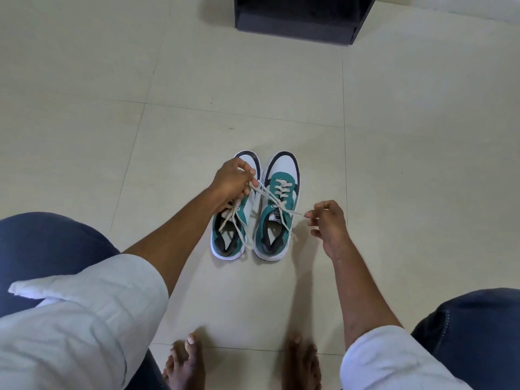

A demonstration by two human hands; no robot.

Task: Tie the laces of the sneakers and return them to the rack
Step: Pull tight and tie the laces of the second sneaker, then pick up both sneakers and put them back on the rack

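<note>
Floor tiles (84,108), pale and glossy, fill the view, with a black rack (298,21) standing at the far edge. Two teal-and-white sneakers sit side by side on the floor between rack and bare feet (185,361), toes pointing away: the left sneaker (229,237) and the right sneaker (277,198). Both hands are pinched shut on the right sneaker's cream laces (277,205), pulled taut: left hand (232,182) above the left sneaker, right hand (327,223) just beside the right sneaker.
</note>
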